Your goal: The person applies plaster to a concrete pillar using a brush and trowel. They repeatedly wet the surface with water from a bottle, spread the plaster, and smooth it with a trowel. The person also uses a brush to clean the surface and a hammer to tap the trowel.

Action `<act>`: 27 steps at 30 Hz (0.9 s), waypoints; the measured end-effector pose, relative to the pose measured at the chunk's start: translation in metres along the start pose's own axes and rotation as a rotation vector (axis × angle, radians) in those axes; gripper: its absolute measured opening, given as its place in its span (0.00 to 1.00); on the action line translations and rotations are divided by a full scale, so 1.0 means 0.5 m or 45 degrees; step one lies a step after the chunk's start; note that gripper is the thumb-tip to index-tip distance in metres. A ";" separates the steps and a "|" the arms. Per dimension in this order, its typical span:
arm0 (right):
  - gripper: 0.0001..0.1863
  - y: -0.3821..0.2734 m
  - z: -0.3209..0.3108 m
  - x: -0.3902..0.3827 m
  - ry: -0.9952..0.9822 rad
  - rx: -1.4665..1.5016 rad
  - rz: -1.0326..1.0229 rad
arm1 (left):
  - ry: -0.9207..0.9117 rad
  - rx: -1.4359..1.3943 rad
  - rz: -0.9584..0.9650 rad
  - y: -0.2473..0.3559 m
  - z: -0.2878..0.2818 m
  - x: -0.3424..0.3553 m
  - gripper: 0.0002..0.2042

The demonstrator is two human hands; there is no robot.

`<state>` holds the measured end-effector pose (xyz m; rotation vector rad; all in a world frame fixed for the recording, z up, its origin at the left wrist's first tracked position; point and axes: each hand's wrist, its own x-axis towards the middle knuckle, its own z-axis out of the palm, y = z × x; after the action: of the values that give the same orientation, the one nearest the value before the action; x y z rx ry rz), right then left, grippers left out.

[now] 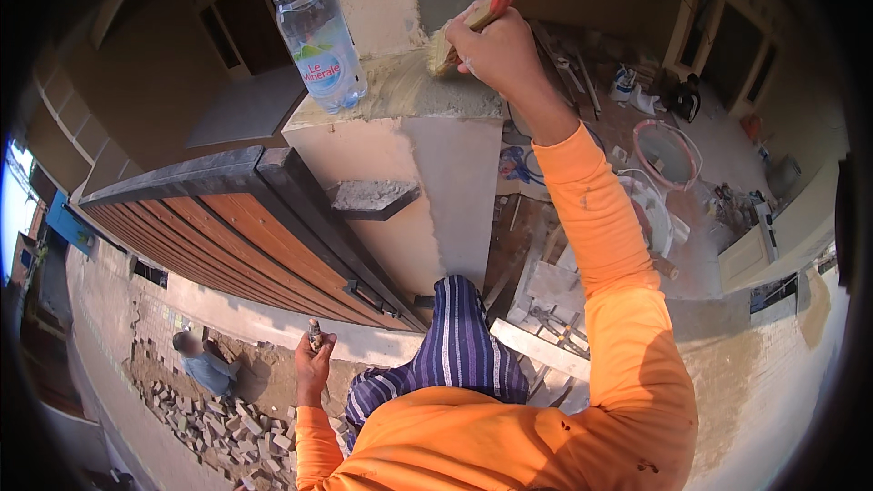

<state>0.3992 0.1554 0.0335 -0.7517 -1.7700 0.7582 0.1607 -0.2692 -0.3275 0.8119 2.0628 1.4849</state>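
Observation:
My right hand [496,45] grips a wide brush [452,44] with a wooden handle and a red end. Its pale bristles touch the top of a plastered masonry pillar [364,141], by the foot of a narrower upright section. To the left on that same ledge stands a clear plastic bottle [318,50] with a label. Low down on the left, my left hand [314,365] is closed around a small, dirty, grey-brown object [316,336], whose kind I cannot make out.
A gate [218,236] with brown slats and a dark frame adjoins the pillar; a dark ledge [373,198] juts from it. Below left, a person [207,365] crouches by loose paving blocks [218,423]. At right lie a round pinkish tub [667,155], boards and tools.

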 end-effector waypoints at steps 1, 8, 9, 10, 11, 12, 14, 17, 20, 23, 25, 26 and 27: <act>0.10 -0.004 0.003 0.001 -0.114 -0.010 -0.073 | -0.007 -0.021 0.003 0.000 0.000 0.001 0.06; 0.08 -0.001 0.011 -0.030 -0.449 0.514 -0.024 | 0.002 -0.093 0.060 -0.019 0.003 0.014 0.07; 0.08 -0.001 0.012 -0.011 -0.298 0.405 -0.090 | 0.010 -0.099 0.015 -0.021 0.002 0.013 0.07; 0.07 0.000 0.015 0.013 -0.163 0.310 -0.161 | 0.005 -0.098 0.045 -0.022 0.001 0.011 0.07; 0.07 0.002 0.017 0.035 -0.185 0.185 -0.031 | 0.006 -0.097 0.036 -0.022 0.000 0.008 0.07; 0.07 0.004 0.019 0.050 -0.224 0.073 0.090 | -0.001 -0.116 0.021 -0.021 -0.001 0.004 0.07; 0.08 0.011 0.030 0.052 -0.287 0.041 0.282 | 0.023 -0.055 0.033 -0.018 -0.005 -0.003 0.07; 0.08 0.013 0.040 0.039 -0.790 0.436 0.165 | 0.043 -0.114 0.017 -0.023 -0.008 -0.001 0.07; 0.11 0.005 0.044 0.055 -0.635 0.343 0.039 | 0.051 -0.133 -0.003 -0.041 -0.008 0.007 0.06; 0.13 0.003 0.045 0.106 -0.338 -0.049 0.074 | 0.054 -0.127 -0.015 -0.056 -0.001 0.016 0.06; 0.14 0.007 0.049 0.116 -0.274 -0.204 0.359 | 0.024 -0.167 0.071 -0.060 0.006 0.018 0.06; 0.13 0.010 0.054 0.109 -0.372 0.007 0.323 | 0.030 -0.127 0.076 -0.060 0.007 0.016 0.06; 0.13 0.012 0.061 0.093 -0.442 0.132 0.384 | 0.014 -0.128 0.075 -0.058 0.008 0.017 0.07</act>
<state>0.3581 0.1911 0.0460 -0.8674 -1.9269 1.2350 0.1521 -0.2676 -0.3566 0.8331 1.9698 1.6146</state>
